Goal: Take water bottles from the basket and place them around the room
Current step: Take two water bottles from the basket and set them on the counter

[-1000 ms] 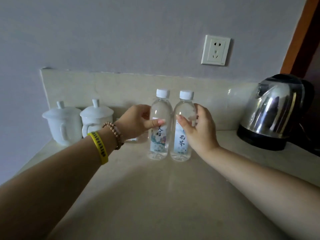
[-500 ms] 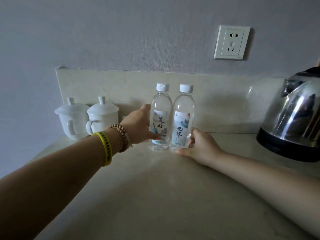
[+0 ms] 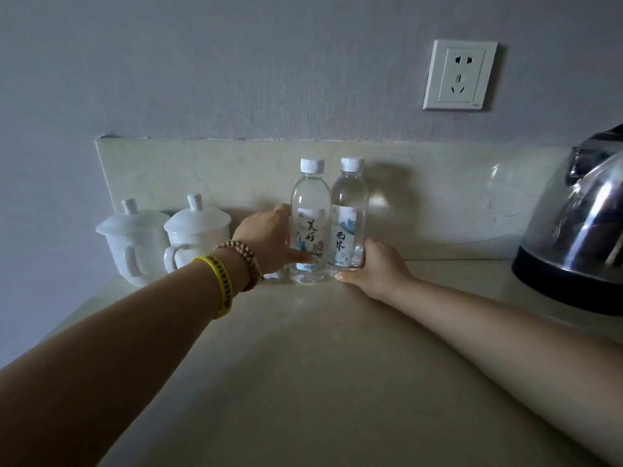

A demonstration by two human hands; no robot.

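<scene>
Two clear water bottles with white caps stand upright side by side on the beige counter (image 3: 303, 365), close to the backsplash. My left hand (image 3: 269, 241) wraps the lower half of the left bottle (image 3: 310, 227), thumb across its label. My right hand (image 3: 377, 267) cups the base of the right bottle (image 3: 349, 227) from the right side, fingers low against the counter. Both bottles touch each other. No basket is in view.
Two white lidded mugs (image 3: 135, 241) (image 3: 195, 234) stand left of the bottles by the backsplash. A steel electric kettle (image 3: 576, 237) on a black base sits at the right. A wall socket (image 3: 460, 75) is above.
Both hands slid down from the bottles' upper bodies to their lower parts. The bottles stand a little farther back toward the backsplash; the view shifted left.
</scene>
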